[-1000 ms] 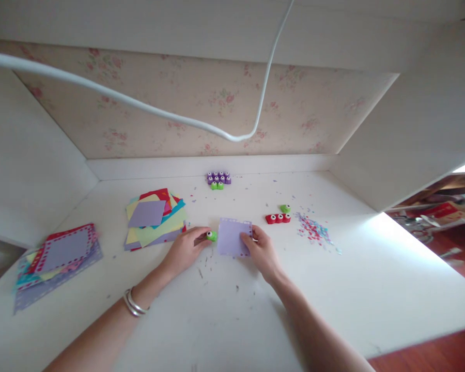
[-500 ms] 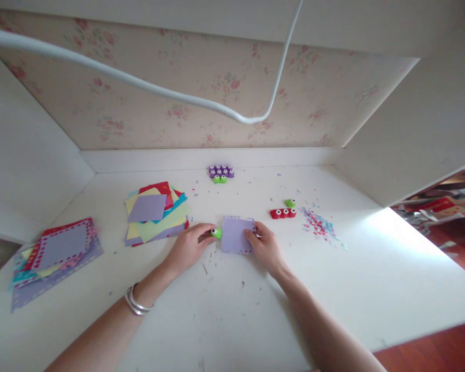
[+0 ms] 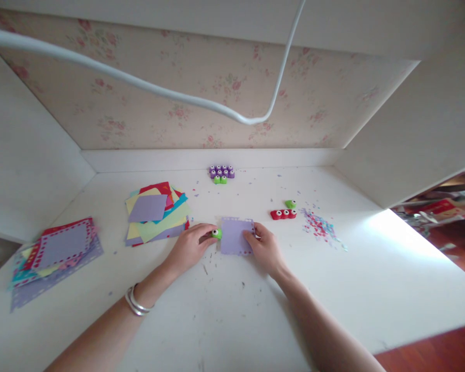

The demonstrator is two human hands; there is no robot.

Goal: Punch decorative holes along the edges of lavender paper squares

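Between my hands lies a square of purple paper [image 3: 235,236] with punched notches along its top, right and bottom edges. My right hand [image 3: 266,247] pinches its right edge, thumb on top. My left hand [image 3: 196,245] has its thumb and fingers closed around a small green craft punch [image 3: 216,234] with a white button. That punch sits at the paper's left edge; whether the paper is inside its slot I cannot tell. A silver bangle [image 3: 135,302] circles my left wrist.
A stack of plain coloured paper [image 3: 158,214] lies left of centre, with a pile of punched sheets [image 3: 62,245] farther left. Purple punches [image 3: 221,171] stand at the back. Red punches [image 3: 283,214], a green punch [image 3: 290,204] and paper confetti [image 3: 321,227] are at right. A white cable [image 3: 170,94] hangs in front.
Almost nothing differs. The purple paper has shifted very slightly toward the left and toward me; both hands keep their grips.
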